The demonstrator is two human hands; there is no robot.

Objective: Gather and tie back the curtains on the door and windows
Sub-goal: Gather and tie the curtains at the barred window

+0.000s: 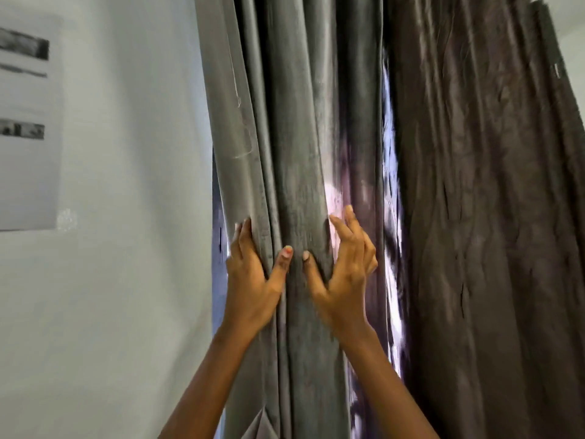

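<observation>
A grey curtain (pixel 285 137) hangs in bunched vertical folds in the middle of the view. My left hand (pixel 250 280) grips its left side, fingers wrapped behind the folds and thumb pressed on the front. My right hand (pixel 345 274) holds the right side of the same bundle, thumb on the front and fingers curled around its right edge. Between the two hands the folds are squeezed together. A darker brown curtain (pixel 481 201) hangs to the right, and bright light shows through the gap (pixel 391 172) between the two curtains.
A white wall (pixel 126 280) fills the left side. A sheet of paper (pixel 28 122) with dark printed blocks is stuck on it at the upper left. The brown curtain reaches the right edge of the view.
</observation>
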